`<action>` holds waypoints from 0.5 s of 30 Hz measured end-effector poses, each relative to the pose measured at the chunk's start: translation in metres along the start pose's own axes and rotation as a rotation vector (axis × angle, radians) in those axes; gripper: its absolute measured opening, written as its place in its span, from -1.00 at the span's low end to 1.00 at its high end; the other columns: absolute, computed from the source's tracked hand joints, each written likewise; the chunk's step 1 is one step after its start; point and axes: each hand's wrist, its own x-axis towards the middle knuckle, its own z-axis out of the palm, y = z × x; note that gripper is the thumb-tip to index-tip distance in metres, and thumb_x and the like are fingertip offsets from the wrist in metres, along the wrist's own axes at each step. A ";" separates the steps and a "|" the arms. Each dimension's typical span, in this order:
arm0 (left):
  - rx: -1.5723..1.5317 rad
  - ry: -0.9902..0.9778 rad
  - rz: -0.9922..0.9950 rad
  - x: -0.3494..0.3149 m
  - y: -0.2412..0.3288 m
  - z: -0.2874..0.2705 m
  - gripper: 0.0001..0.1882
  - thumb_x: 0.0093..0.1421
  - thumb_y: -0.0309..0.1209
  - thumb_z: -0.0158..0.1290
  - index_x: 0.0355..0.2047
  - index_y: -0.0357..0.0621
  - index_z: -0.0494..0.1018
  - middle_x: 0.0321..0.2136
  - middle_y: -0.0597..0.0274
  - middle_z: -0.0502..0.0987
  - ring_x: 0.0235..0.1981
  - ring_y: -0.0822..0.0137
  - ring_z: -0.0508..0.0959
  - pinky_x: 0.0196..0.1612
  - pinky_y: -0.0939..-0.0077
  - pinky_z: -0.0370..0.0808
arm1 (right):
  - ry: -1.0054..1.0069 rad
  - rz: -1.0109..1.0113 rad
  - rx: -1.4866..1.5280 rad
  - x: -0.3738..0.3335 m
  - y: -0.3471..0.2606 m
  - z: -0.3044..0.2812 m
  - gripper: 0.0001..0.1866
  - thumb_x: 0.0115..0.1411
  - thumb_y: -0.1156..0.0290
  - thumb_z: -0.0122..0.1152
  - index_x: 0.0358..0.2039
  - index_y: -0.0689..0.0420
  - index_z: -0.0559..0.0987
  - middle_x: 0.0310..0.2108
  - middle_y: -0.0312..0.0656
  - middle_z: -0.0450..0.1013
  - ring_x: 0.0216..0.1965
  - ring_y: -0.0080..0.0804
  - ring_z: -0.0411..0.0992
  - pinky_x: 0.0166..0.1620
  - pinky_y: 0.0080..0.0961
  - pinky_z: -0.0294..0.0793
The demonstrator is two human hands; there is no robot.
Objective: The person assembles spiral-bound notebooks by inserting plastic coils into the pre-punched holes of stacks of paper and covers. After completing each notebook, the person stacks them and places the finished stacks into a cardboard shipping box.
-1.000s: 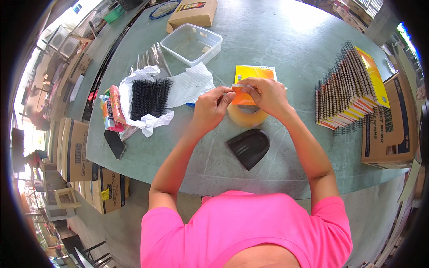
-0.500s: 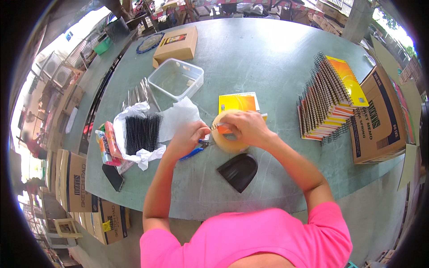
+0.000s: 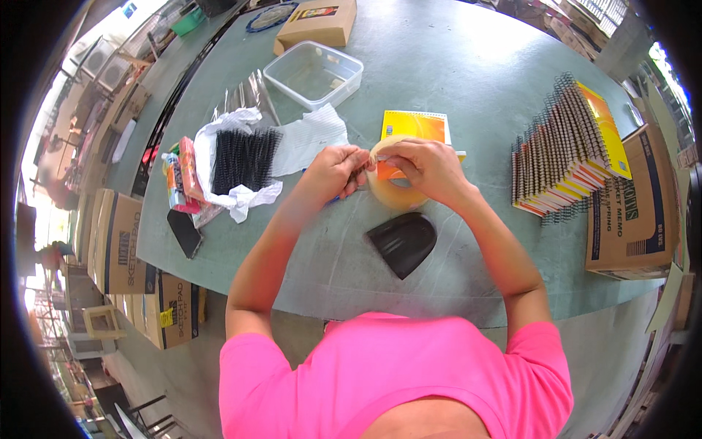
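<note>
My left hand [image 3: 336,173] and my right hand [image 3: 427,167] meet above a wide roll of clear tape [image 3: 398,193]. Both are closed, fingertips pinched on a short piece of wire coil [image 3: 373,158], mostly hidden by the fingers. Behind the roll lies a yellow-and-orange spiral notebook [image 3: 417,126], its near part covered by the tape and my right hand. Under my left hand show blue bits of the pliers [image 3: 335,198]. A dark, rounded, flat-backed object [image 3: 404,244] rests nearer to me.
Black spiral coils [image 3: 243,159] lie in white paper at the left, beside colourful packets [image 3: 183,175] and a dark phone-like slab [image 3: 185,233]. Farther back are a clear plastic tub [image 3: 314,77] and a cardboard box [image 3: 318,22]. Stacked notebooks [image 3: 563,150] lean by a carton [image 3: 629,205] at the right.
The view has tilted, so the tabletop sits higher in the picture. My hands have drawn closer together over the tape, still pinching the small coil; the pliers are now more covered.
</note>
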 end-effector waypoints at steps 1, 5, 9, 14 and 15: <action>0.136 0.105 0.137 -0.001 -0.002 0.005 -0.78 0.22 -0.33 -0.06 -0.38 -0.24 0.46 -0.63 0.30 0.44 -0.70 0.54 0.35 -0.59 0.61 0.30 | -0.027 0.032 0.004 0.000 -0.002 0.000 -0.85 0.07 0.37 0.10 -0.33 -0.01 0.59 -0.41 -0.21 0.52 -0.37 -0.25 0.49 -0.33 -0.39 0.43; 0.527 0.406 0.637 0.003 -0.011 0.016 -0.82 0.19 -0.35 0.00 -0.37 -0.23 0.46 -0.63 0.26 0.44 -0.66 0.46 0.38 -0.56 0.57 0.32 | -0.055 0.084 0.001 0.001 -0.007 -0.001 -0.82 0.07 0.40 0.08 -0.29 -0.01 0.56 -0.43 -0.18 0.51 -0.39 -0.23 0.48 -0.35 -0.36 0.42; 0.578 0.454 0.791 0.006 -0.009 0.020 -0.83 0.12 -0.38 0.08 -0.35 -0.23 0.45 -0.49 0.18 0.50 -0.59 0.38 0.44 -0.49 0.54 0.36 | -0.066 0.100 -0.095 0.003 -0.009 0.000 -0.82 0.06 0.40 0.08 -0.28 0.01 0.53 -0.44 -0.18 0.51 -0.40 -0.22 0.48 -0.37 -0.33 0.40; 0.661 0.293 0.627 0.006 -0.012 0.009 -0.75 0.04 -0.42 0.13 -0.27 -0.24 0.42 -0.31 0.11 0.48 -0.56 0.37 0.48 -0.46 0.50 0.39 | -0.091 0.037 -0.199 0.005 0.001 0.005 -0.78 0.07 0.35 0.12 -0.23 0.03 0.49 -0.41 -0.19 0.51 -0.38 -0.21 0.48 -0.38 -0.33 0.38; 0.707 0.361 0.724 0.007 -0.011 0.012 -0.74 0.03 -0.43 0.13 -0.25 -0.24 0.42 -0.28 0.10 0.48 -0.56 0.37 0.48 -0.45 0.50 0.40 | -0.098 0.058 -0.197 0.006 -0.001 0.007 -0.77 0.07 0.33 0.13 -0.22 0.03 0.48 -0.41 -0.20 0.51 -0.37 -0.22 0.48 -0.37 -0.32 0.38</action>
